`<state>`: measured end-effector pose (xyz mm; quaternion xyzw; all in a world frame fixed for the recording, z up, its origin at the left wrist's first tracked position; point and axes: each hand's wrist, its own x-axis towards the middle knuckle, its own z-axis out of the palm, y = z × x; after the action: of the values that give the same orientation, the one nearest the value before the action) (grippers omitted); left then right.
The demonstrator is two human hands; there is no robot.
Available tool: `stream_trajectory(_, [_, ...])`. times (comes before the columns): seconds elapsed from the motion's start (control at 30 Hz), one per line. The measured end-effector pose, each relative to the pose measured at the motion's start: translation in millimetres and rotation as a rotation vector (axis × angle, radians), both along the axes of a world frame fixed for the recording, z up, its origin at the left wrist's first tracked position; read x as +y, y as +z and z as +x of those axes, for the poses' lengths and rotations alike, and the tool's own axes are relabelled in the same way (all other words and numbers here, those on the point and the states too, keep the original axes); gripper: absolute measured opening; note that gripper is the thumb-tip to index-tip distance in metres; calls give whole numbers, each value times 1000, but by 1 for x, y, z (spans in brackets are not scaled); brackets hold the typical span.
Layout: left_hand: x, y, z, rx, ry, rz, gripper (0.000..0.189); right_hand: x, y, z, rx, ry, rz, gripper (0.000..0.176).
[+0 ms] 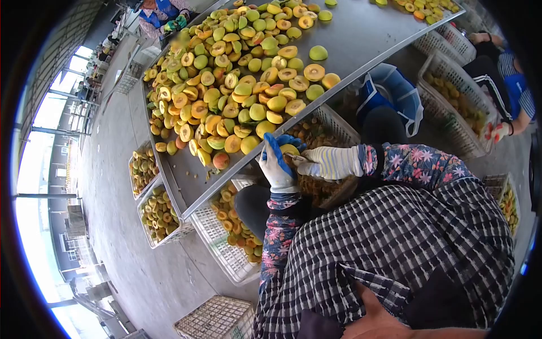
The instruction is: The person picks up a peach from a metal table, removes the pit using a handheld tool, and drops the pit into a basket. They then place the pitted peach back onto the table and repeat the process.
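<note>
My left hand (pixel 279 165), in a white glove with blue-coated fingers, is closed around a yellow peach-like fruit half (pixel 289 150) just off the metal table's edge. Beside it, my right hand (pixel 328 163) wears a white glove with thin stripes. Its fingers are closed on a small thin metal tool (pixel 296 159), which meets the fruit; the tool's tip is hard to see. Under my hands stands a crate (pixel 351 134) holding brownish pits or scraps. A large heap of cut yellow-green fruit halves (pixel 231 90) covers much of the table (pixel 353 42).
White crates of fruit (pixel 221 261) stand below the table edge and at its left end (pixel 182 230). A blue bucket-like container (pixel 389 85) is at right. A co-worker's gloved hand (pixel 498 132) reaches a crate; another person (pixel 164 17) stands at the far side.
</note>
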<state>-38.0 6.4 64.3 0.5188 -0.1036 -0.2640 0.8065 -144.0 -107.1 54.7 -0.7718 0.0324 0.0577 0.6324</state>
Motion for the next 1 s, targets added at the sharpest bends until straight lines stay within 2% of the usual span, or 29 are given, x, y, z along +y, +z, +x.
stream_trajectory(0.03, [0, 3, 3, -25, -46, 37, 50, 1, -14, 2, -241, -16, -177, 37])
stream_trajectory(0.1, [3, 5, 9, -72, -138, 112, 50, 6, -34, 4, -342, -67, -160, 35])
stream_trajectory(0.13, [3, -1, 10, -244, -133, 127, 50, 9, -41, 4, -393, -90, -152, 35])
stream_trajectory(0.23, [3, 5, 6, 33, -112, 28, 51, 12, 28, -3, 497, -56, 426, 40])
stream_trajectory(0.27, [2, 2, 4, 18, -75, 11, 51, 14, 35, -3, 500, -76, 403, 42])
stream_trajectory(0.33, [-2, -4, 4, -13, 1, -29, 52, 17, 44, -2, 505, -114, 350, 45])
stream_trajectory(0.43, [-2, -6, 6, 7, -31, -1, 51, 12, 0, 0, -38, -70, -213, 43])
stream_trajectory(0.57, [-1, -10, 11, 28, -61, 67, 51, 9, -20, -1, -144, -51, -420, 40])
stream_trajectory(0.67, [-2, -10, 5, -17, 2, 7, 51, 12, 48, -2, 462, -76, 380, 34])
stream_trajectory(0.77, [-4, -11, 2, -61, 80, -98, 53, 14, 59, 0, 493, -117, 425, 29])
stream_trajectory(0.8, [-4, -12, 2, -63, 76, -133, 54, 11, 56, 2, 512, -100, 314, 32])
stream_trajectory(0.83, [-3, -14, 1, -64, 70, -165, 55, 11, 47, 4, 412, -94, 188, 34])
stream_trajectory(0.93, [-7, -14, 1, -69, 130, -83, 67, 11, 20, 6, 161, -40, -167, 39])
stream_trajectory(1.0, [-2, -6, 2, -58, 61, 9, 69, 4, 8, 8, 73, 18, -323, 42])
